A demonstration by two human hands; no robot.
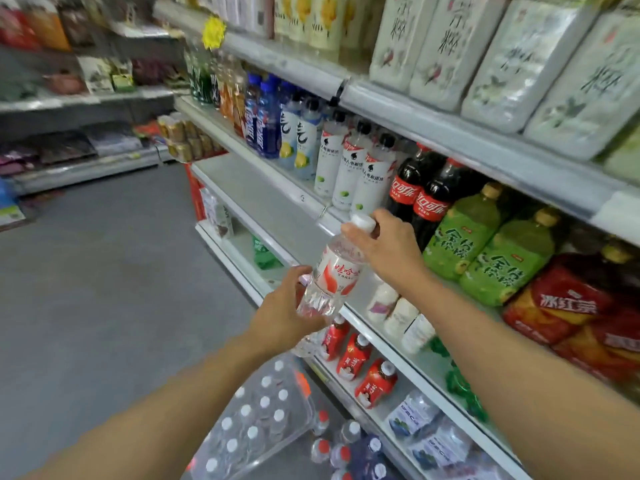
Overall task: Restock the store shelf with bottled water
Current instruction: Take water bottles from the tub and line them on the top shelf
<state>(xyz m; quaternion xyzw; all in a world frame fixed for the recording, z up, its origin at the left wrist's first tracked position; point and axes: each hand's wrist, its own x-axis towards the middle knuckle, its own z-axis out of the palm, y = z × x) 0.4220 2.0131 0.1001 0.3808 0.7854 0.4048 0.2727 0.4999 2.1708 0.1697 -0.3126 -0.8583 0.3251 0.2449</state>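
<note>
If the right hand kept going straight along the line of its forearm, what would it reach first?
Probably the cola bottles, just past the right hand gripping the neck of the water bottle. The white-label bottles stand close to that line too; depth is hard to judge.

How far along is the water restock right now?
Done: I see no water bottles placed on the shelf yet. In hand: one water bottle, tilted, the right hand gripping near its cap and the left hand holding its base. Left: the shrink-wrapped pack on the floor still holds many white-capped bottles.
</note>
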